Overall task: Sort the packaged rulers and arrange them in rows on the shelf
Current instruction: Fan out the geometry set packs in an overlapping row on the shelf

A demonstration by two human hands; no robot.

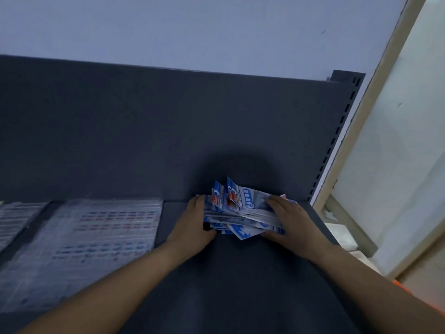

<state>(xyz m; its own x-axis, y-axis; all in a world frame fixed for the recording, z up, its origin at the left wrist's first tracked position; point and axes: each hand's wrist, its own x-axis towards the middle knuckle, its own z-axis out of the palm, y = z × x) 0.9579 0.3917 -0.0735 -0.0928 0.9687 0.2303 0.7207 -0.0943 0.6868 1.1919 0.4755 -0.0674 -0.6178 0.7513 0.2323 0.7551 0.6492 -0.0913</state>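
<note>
Blue and white ruler packs (243, 210) are lying in a messy pile on the dark grey shelf (240, 285). The pile is sitting close to the back wall (168, 128), near the right end of the shelf. The left hand (192, 224) is pressing flat against the left side of the pile, fingers straight and thumb touching the front edge. The right hand (290, 219) is lying over the right side, fingers spread flat on top and thumb at the front. Both hands are squeezing the pile between them. Clear packs (103, 237) are lying in rows to the left, well apart from the pile, and they are looking blurry.
</note>
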